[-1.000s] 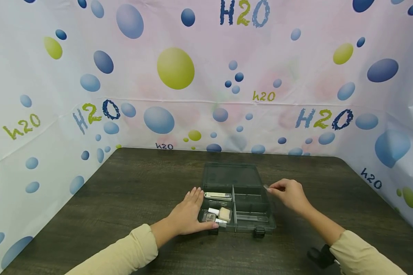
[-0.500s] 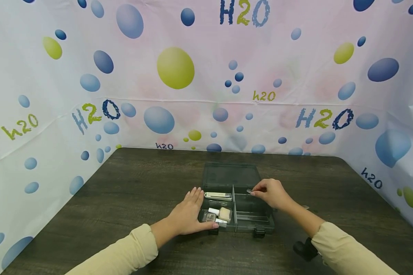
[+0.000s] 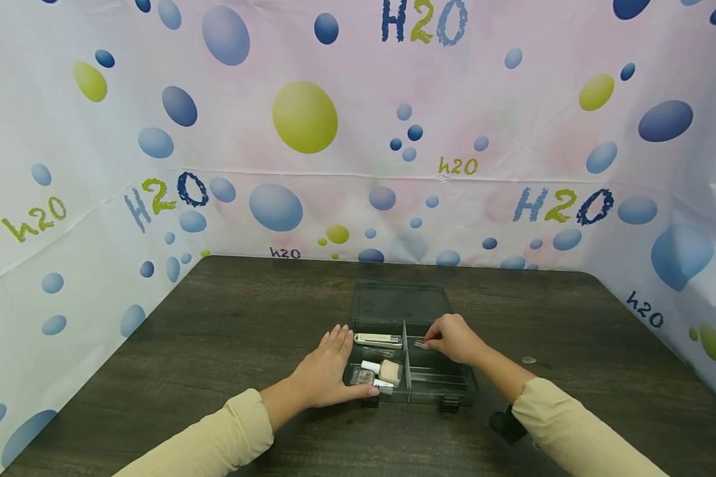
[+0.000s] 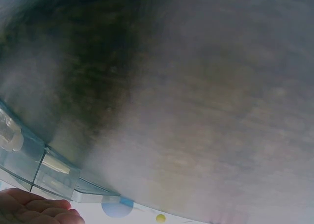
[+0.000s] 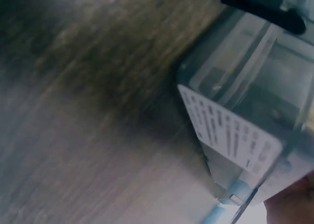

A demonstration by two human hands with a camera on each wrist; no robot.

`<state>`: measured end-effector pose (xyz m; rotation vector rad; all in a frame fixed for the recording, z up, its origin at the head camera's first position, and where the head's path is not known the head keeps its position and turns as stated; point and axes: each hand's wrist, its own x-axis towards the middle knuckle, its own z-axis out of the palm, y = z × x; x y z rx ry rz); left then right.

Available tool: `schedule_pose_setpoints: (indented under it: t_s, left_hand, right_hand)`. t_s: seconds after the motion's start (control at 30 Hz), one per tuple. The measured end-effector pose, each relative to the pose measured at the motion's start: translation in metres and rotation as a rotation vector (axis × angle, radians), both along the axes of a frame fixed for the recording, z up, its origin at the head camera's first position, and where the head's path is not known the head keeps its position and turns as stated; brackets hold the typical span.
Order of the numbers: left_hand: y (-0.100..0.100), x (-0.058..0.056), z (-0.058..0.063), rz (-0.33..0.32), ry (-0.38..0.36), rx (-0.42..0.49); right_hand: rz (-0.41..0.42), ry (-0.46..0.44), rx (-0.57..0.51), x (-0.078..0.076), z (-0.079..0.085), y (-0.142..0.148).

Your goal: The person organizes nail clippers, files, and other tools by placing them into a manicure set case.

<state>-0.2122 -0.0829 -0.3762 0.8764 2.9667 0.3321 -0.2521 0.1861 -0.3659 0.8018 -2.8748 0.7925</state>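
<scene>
A dark see-through divided box [image 3: 423, 399] stands on the table with its lid [image 3: 400, 303] laid back. My left hand [image 3: 328, 374] rests along its left side, fingers straight, thumb at the front edge. With its fingertips, my right hand [image 3: 456, 341] pinches a small shiny silvery piece [image 3: 419, 344] over the back right compartment; its kind is too small to tell. A nail clipper [image 3: 378, 340] lies in the back left compartment. Nail polish bottles [image 3: 390, 372] fill the front left one. The right wrist view shows the box's side with a printed label [image 5: 230, 128].
To the right on the dark wooden table [image 3: 262, 305] lies a small clear oval piece [image 3: 528, 360]. A black object [image 3: 506, 425] sits beside the right sleeve, partly hidden. A patterned curtain [image 3: 358, 218] encloses the table's back and sides.
My right hand has moved left from beyond the box's right edge to above the back right compartment, still pinching the small piece. The left hand has stayed put.
</scene>
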Motion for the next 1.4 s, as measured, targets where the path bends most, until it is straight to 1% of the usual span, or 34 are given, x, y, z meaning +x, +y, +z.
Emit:
schedule_pose_setpoints:
  t_s: [0.33,0.47,0.53,0.6,0.73,0.9,0.97,1.13,1.4]
  left_hand:
    - [0.000,-0.001,-0.002,-0.003,0.005,0.010]
    - [0.000,-0.001,-0.002,-0.004,0.011,0.011]
    - [0.000,0.000,-0.002,-0.001,0.010,0.009]
    - [0.000,0.000,-0.002,0.002,0.002,0.014]
    - [0.000,0.000,-0.001,0.002,0.000,0.013]
    - [0.000,0.000,-0.002,0.003,-0.002,0.011]
    - [0.000,0.001,-0.002,0.005,-0.002,0.010]
    - [0.000,0.000,-0.002,0.007,-0.005,0.012]
    - [0.000,0.000,-0.003,0.012,-0.003,0.007]
  right_hand:
    - [0.000,0.001,0.051,-0.001,0.000,-0.005]
    - [-0.001,-0.018,0.050,-0.002,0.001,-0.004]
    - [0.003,-0.013,0.045,-0.002,0.002,-0.002]
    - [0.002,0.007,0.030,-0.001,0.003,0.000]
    - [-0.014,0.092,-0.011,0.003,0.008,0.004]
    - [-0.096,0.216,-0.059,0.012,0.013,0.008]
    - [-0.131,0.253,-0.070,0.016,0.014,0.010]
    - [-0.189,0.297,-0.090,0.024,0.016,0.017]
    - [-0.238,0.336,-0.069,0.033,0.015,0.035]
